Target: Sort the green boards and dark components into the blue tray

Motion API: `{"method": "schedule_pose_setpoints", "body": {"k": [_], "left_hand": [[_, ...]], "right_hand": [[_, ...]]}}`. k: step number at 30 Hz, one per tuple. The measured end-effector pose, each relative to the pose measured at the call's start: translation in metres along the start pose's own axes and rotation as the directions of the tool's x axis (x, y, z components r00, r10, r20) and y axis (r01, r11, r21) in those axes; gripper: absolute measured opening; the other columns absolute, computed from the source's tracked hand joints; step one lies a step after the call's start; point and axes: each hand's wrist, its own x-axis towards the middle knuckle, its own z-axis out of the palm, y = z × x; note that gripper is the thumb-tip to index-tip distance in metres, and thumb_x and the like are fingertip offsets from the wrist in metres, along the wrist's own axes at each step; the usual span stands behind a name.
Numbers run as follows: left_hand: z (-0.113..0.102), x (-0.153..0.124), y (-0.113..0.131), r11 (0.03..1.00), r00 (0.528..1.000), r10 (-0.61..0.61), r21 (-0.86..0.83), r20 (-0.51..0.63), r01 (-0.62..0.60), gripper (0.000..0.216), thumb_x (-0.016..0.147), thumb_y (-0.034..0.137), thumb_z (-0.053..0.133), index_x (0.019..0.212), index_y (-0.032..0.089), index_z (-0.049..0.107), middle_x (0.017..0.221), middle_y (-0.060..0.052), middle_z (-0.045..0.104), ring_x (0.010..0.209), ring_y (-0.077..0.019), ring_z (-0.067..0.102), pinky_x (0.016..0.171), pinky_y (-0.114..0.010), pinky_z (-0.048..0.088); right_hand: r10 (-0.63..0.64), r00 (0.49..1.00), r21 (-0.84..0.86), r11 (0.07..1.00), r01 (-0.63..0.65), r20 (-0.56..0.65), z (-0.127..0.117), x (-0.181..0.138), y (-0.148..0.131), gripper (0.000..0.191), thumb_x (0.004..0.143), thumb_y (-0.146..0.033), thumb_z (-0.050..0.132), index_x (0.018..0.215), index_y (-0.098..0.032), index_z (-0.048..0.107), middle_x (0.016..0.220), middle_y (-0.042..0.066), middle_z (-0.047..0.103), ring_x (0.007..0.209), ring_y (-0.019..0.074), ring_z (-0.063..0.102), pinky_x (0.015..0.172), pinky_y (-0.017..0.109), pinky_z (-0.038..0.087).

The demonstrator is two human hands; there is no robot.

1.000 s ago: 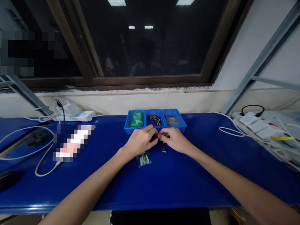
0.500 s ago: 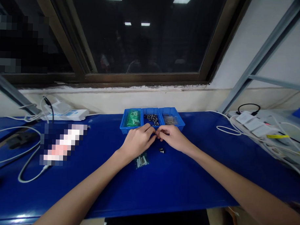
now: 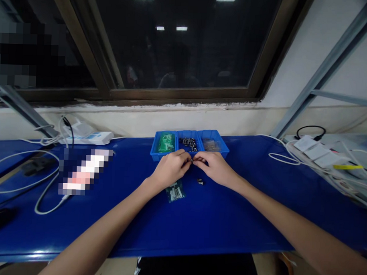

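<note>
Hands barely shifted | left hand [image 3: 170, 168] and right hand [image 3: 216, 169] fingertips pinch tiny part [image 3: 192, 162] | part unidentifiable

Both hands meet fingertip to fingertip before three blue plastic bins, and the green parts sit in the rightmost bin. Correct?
No. In the head view the green parts sit in the leftmost of the three blue plastic bins; the left hand and right hand do meet fingertip to fingertip before them.
</note>
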Motion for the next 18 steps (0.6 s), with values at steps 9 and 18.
{"method": "schedule_pose_setpoints", "body": {"k": [9,18], "left_hand": [[0.0003,0.0056,-0.0018,0.958,0.994,-0.102,-0.272,-0.035,0.088,0.009,0.084,0.018,0.057,0.081,0.016,0.065,0.076,-0.001,0.063,0.067,-0.0123,0.057,0.065,-0.026,0.043],[0.0011,0.0058,0.0012,0.957,0.994,-0.095,-0.28,-0.047,0.079,0.009,0.083,0.017,0.054,0.081,0.016,0.062,0.072,0.0,0.061,0.065,-0.0113,0.054,0.062,-0.025,0.041]], "right_hand": [[-0.043,0.997,0.088,0.995,0.048,-0.058,0.0015,-0.0026,-0.0063,0.011,0.084,-0.011,0.063,0.09,-0.02,0.066,0.087,0.001,0.072,0.079,0.0148,0.068,0.068,0.025,0.048],[-0.134,0.982,-0.088,0.988,0.123,-0.131,0.0047,-0.0041,-0.0034,0.01,0.091,-0.015,0.058,0.092,-0.02,0.066,0.089,0.002,0.072,0.078,0.0157,0.066,0.072,0.027,0.048]]}}
